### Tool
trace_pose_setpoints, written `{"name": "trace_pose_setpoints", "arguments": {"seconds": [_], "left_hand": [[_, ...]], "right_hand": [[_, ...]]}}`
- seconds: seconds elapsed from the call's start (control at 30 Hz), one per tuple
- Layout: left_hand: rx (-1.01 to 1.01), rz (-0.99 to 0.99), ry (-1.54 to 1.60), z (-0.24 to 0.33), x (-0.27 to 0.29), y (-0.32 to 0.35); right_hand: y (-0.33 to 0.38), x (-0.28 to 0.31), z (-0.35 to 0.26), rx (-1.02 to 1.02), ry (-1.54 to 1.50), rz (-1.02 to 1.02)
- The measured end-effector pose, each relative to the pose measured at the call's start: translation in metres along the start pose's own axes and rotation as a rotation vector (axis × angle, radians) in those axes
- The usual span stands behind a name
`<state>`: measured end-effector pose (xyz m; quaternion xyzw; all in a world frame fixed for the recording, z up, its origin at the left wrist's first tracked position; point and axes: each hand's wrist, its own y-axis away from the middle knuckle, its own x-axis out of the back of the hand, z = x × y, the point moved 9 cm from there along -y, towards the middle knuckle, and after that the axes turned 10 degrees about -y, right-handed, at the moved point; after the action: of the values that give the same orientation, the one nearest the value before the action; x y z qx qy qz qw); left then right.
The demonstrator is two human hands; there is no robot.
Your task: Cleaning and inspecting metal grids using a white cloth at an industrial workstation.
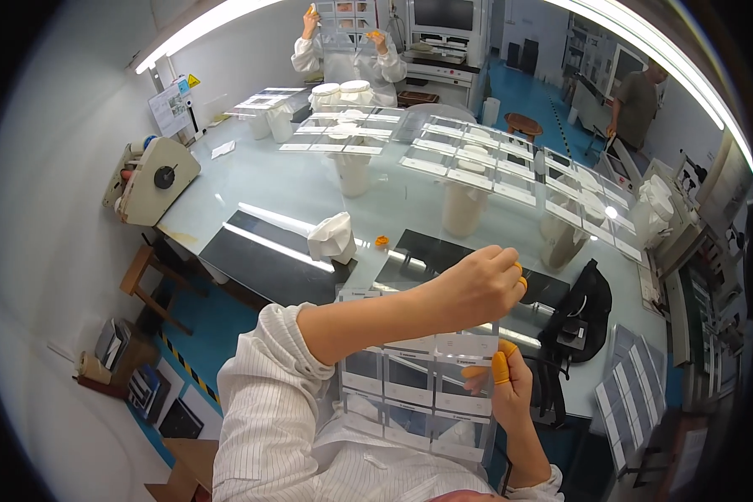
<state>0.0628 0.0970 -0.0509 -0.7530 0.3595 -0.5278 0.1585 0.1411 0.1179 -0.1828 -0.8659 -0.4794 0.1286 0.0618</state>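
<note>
A: Left hand (477, 289), fingers curled, pinches the top edge of the clear panel (418, 385); how is the hold best kept?

B: By the edges only, off the dark rectangles. Right hand (506, 381), in orange finger cots (499, 366), grips the panel's 3 o'clock edge.

A: Pose?

B: Left forearm crosses from 8 o'clock; the panel stands upright before the chest, the glass table (309, 188) at 12 o'clock.

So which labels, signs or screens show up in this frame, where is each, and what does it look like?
Warning sign: back left wall, small yellow triangle.
Notice sheet: wall below that sign, white sheet with coloured print.
Monitor: far bench at top, dark rectangular screen in a pale frame.
Label strips: pale bands on the clear panel held in both hands.
</note>
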Motion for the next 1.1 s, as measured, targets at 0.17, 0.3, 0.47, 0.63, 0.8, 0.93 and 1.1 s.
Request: {"name": "trace_pose_setpoints", "arguments": {"seconds": [0.17,0.3,0.47,0.63,0.8,0.93,1.1], "left_hand": [[-0.130,0.056,-0.038,0.017,-0.012,0.011],[-0.111,0.213,0.045,0.026,-0.021,0.031],[0.241,0.212,0.439,0.033,-0.029,0.069],[0.453,0.180,0.450,0.034,-0.029,0.087],[0.531,0.246,0.402,0.042,-0.014,0.082],[0.544,0.217,0.356,0.042,-0.008,0.088],[0.568,0.163,0.311,0.041,-0.010,0.100]], "right_hand": [[0.006,0.006,0.003,-0.010,-0.003,0.084],[0.014,0.016,0.010,-0.082,0.027,0.212],[0.010,0.024,0.022,-0.117,0.016,0.247],[-0.011,0.019,0.005,-0.059,0.160,0.057],[-0.039,0.021,-0.020,0.058,0.061,0.162],[-0.041,0.013,-0.016,0.100,0.108,0.179],[-0.044,-0.002,-0.014,0.099,0.141,0.157]]}}
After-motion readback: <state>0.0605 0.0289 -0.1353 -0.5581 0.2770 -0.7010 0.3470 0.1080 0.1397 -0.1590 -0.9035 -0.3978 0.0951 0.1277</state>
